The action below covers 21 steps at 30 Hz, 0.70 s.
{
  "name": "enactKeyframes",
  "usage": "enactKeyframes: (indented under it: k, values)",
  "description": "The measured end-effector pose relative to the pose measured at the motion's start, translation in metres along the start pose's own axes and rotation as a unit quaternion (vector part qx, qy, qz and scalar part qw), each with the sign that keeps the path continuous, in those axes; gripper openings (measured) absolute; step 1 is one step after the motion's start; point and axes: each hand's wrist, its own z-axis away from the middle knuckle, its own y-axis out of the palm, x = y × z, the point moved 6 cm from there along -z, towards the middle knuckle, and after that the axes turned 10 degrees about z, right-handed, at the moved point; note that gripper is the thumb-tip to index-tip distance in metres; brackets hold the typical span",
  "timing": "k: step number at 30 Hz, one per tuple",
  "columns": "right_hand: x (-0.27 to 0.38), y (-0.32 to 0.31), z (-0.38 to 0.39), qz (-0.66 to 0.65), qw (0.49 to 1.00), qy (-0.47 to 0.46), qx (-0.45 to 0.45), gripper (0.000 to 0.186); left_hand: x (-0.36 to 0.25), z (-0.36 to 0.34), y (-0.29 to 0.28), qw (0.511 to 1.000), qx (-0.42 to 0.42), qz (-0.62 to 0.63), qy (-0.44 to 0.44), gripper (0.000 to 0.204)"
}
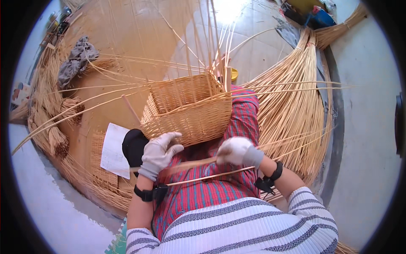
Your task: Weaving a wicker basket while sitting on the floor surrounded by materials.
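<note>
A woven wicker basket (190,122) sits tilted at my knees, with long uncut rods standing up and out from its rim. My left hand (158,154), in a pale work glove, is beside its lower left corner, thumb and fingers apart. My right hand (237,151), also gloved and slightly blurred, is closed around a wicker rod (192,164), smeared by motion, that stretches across my lap toward the left hand. Another thin rod (211,175) lies over the red checked cloth (194,199) on my lap. The right fingertips are hard to make out.
A large fan of loose rods (292,101) spreads on the right. Bundled rods (57,142) line the left, near a grey cloth (77,61). A white paper sheet (114,150) and a black rounded object (133,146) are by my left hand. Long rods project sideways from the basket.
</note>
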Motion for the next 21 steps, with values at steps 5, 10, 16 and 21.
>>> enactKeyframes:
  k: [5,10,16,21]
  values:
    - [-0.011,-0.076,-0.003,0.073,0.863,0.083,-0.493,0.021,0.05,0.027,-0.051,0.98,-0.129,-0.147,-0.037,0.012]
    - [0.024,0.0,-0.055,-0.557,0.824,0.061,-0.091,0.039,0.069,0.024,-0.042,0.975,-0.213,0.061,-0.02,0.011]
    - [-0.019,-0.054,-0.056,-0.596,0.71,-0.085,-0.366,0.016,0.146,0.034,-0.064,0.91,-0.282,0.236,-0.19,0.031]
    - [-0.044,-0.053,-0.055,-0.546,0.707,0.033,-0.449,0.008,0.153,0.019,-0.068,0.935,-0.299,0.134,-0.139,0.05]
